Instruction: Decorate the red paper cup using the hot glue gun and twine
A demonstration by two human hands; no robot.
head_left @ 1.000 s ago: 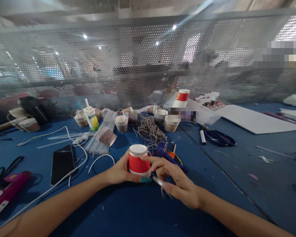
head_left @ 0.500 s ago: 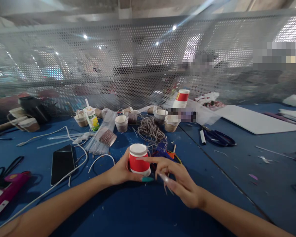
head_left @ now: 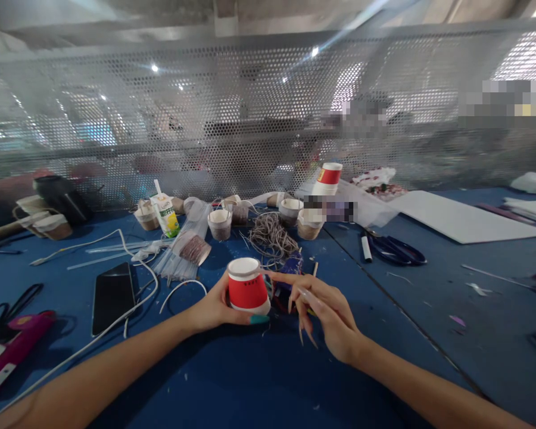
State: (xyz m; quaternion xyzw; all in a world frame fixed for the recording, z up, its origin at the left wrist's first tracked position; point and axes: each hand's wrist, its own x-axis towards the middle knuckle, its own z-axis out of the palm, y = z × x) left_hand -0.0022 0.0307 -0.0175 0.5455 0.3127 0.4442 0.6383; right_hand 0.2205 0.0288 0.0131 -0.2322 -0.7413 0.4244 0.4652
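A red and white paper cup (head_left: 249, 293) is held near the table's middle, a grey band around its top. Wrapped round the cup's left side, my left hand (head_left: 217, 307) grips it with the thumb across the lower front; its other fingers are hidden behind. My right hand (head_left: 324, 310) is to the right of the cup, empty, with the index finger stretched to the cup's upper right edge and the others loosely bent apart. Whether that fingertip touches the cup is hard to tell. Behind the cup lies a pile of grey-brown cord (head_left: 273, 237).
Several cord-wrapped cups (head_left: 220, 224) line the back, near a drink carton (head_left: 166, 215) and clear glue sticks (head_left: 176, 256). A phone (head_left: 113, 298), white cable (head_left: 138, 262) and magenta glue gun (head_left: 18, 351) lie left. Scissors (head_left: 397, 249), a white marker (head_left: 366, 247) and white board (head_left: 464, 217) lie right.
The cup has turned in my left hand and shifted slightly left, bringing small dark print into view. My right index finger has moved from the cup's red front to its upper right edge.
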